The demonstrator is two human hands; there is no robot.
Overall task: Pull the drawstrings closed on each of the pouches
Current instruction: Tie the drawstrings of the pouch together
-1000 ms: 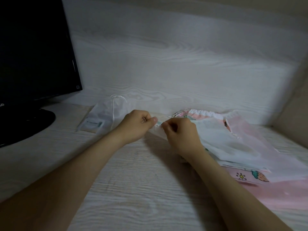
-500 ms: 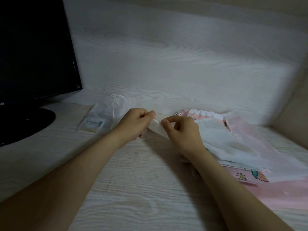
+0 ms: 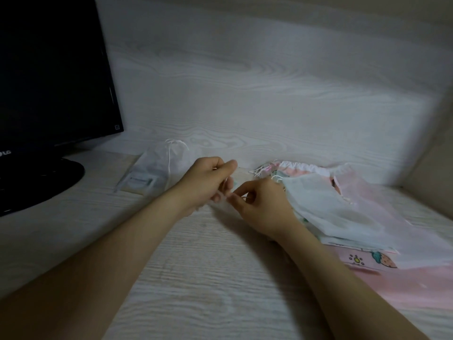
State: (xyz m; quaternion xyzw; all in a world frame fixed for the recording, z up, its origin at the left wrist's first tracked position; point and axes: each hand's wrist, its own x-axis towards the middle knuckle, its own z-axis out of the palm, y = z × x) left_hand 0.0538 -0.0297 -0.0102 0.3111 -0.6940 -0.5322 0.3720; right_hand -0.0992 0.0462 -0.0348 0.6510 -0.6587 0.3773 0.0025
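Both hands meet mid-desk (image 3: 196, 278): the left hand (image 3: 208, 182) and right hand (image 3: 264, 207) have curled fingers, pinching one sheer held pouch (image 3: 220, 205) between them, though its string is too blurry to make out. One closed pouch (image 3: 164, 168) lies back-left near the one monitor (image 3: 49, 77). A pile (image 3: 343, 212) of white and pink pouches sits right of the right hand, can't count the layers.
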